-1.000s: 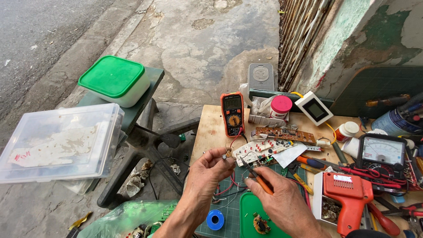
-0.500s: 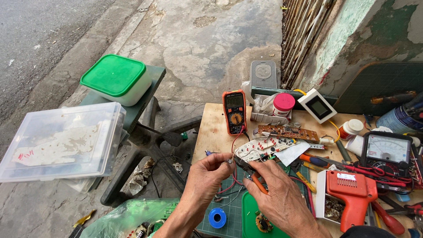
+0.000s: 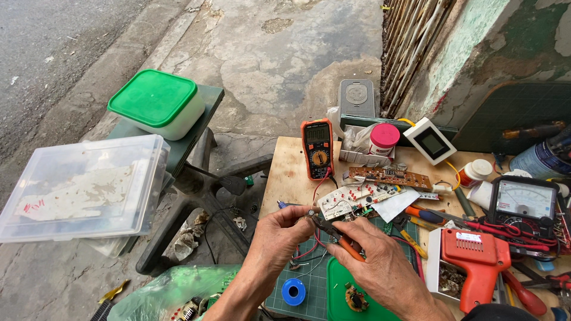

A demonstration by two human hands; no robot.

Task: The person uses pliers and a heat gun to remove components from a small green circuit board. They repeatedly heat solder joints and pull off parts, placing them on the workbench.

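My one head camera looks steeply down and forward, close over the desk (image 3: 285, 172), the pavement (image 3: 267, 53) beyond.

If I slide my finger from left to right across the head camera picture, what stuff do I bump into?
Clear plastic box → green-lidded tub → orange multimeter → pink-lidded jar → small white screen device → orange soldering gun → analog meter.

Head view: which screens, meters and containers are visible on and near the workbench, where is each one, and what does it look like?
Digital multimeter: bench's far left, orange and black, grey screen, round dial.
Analog meter: right side, black, pale scale window.
Small display unit: far edge, white frame, dark screen, tilted.
Jar: beside the multimeter, pink lid.
Lidded tub: on a stool left, white with green lid.
Clear plastic box: left foreground.
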